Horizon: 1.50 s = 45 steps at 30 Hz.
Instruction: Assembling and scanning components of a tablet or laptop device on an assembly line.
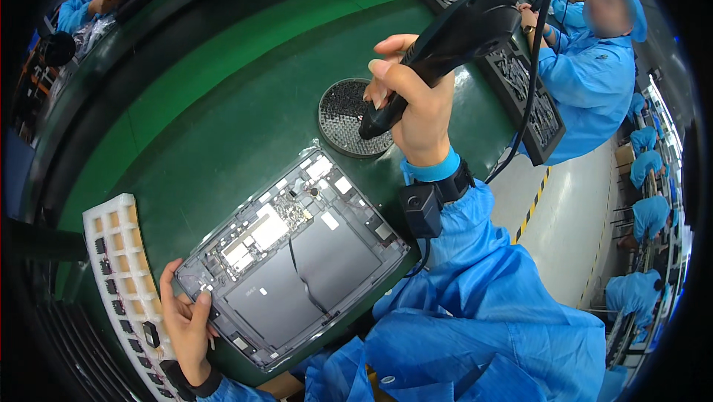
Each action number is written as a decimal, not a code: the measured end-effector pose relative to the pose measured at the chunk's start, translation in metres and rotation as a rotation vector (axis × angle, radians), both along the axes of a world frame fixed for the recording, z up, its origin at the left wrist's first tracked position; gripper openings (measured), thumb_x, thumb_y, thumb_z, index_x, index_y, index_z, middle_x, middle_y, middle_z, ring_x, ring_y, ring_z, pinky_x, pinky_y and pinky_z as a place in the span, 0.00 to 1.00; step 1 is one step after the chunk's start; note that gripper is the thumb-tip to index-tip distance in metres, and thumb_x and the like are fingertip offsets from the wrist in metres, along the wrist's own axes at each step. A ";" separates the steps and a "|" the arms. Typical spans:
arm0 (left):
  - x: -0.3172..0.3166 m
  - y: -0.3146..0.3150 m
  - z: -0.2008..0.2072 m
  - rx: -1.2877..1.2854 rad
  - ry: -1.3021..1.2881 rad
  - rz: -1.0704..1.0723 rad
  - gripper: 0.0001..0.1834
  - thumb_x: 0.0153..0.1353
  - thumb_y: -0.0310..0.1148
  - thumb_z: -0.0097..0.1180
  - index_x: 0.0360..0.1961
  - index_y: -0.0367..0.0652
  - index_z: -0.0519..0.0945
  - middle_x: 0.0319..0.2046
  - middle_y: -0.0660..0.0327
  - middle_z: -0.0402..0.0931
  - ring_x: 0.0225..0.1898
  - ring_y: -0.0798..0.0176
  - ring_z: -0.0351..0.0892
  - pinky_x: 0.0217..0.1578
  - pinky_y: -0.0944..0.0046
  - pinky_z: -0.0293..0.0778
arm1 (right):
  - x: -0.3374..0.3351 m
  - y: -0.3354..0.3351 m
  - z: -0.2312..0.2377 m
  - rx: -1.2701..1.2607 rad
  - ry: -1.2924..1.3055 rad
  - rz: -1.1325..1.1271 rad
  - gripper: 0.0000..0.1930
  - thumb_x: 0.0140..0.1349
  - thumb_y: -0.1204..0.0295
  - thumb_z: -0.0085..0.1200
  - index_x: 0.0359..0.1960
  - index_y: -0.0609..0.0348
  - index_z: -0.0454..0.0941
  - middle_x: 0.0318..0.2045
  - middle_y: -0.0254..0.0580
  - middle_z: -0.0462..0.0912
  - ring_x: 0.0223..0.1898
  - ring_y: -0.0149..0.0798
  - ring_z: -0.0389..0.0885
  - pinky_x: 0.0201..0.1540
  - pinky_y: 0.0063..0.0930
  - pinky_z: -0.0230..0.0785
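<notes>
electric screwdriver (462, 36) sits in the right hand's (420, 101) closed grip, its tip over the round screw dish (338, 116) at 12 o'clock; i cannot tell whether they touch. the left hand (186, 324) pinches the opened tablet (252, 309) by its 9 o'clock corner. the tablet lies at 7 o'clock on the green table (245, 131), circuit board (269, 229) exposed.

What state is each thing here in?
Round dish: holding many small dark pieces.
Black handheld tool: gripped, tip over the dish, contact unclear.
Right hand: closed around the tool.
Device: opened, inner parts exposed.
Left hand: holding the device's left side.
White foam tray: partly filled with black parts.
Dark tray: holding small parts.
</notes>
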State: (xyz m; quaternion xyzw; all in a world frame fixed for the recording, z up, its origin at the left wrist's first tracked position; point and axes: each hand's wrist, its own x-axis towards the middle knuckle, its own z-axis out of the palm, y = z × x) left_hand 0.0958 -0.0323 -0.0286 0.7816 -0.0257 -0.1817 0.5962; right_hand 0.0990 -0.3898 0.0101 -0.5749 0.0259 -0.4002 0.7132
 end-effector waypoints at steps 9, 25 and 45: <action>-0.004 0.002 0.003 -0.015 -0.012 0.014 0.31 0.58 0.24 0.53 0.61 0.40 0.55 0.24 0.62 0.77 0.12 0.80 0.62 0.09 0.81 0.54 | 0.002 0.005 -0.002 -0.041 0.053 0.009 0.11 0.48 0.80 0.55 0.35 0.69 0.72 0.16 0.37 0.71 0.15 0.30 0.69 0.22 0.25 0.66; -0.003 0.001 0.004 -0.044 0.007 0.003 0.31 0.57 0.22 0.52 0.61 0.40 0.55 0.23 0.61 0.76 0.12 0.80 0.64 0.09 0.81 0.55 | 0.003 0.008 -0.003 -0.017 0.031 0.002 0.08 0.48 0.79 0.56 0.31 0.68 0.74 0.15 0.37 0.73 0.15 0.29 0.71 0.22 0.22 0.65; 0.010 0.012 0.005 0.009 -0.006 -0.092 0.23 0.55 0.33 0.60 0.49 0.37 0.68 0.13 0.63 0.72 0.09 0.75 0.65 0.08 0.73 0.57 | -0.023 0.178 0.051 -0.161 0.061 0.602 0.15 0.51 0.73 0.49 0.40 0.67 0.67 0.17 0.35 0.66 0.14 0.29 0.65 0.24 0.26 0.63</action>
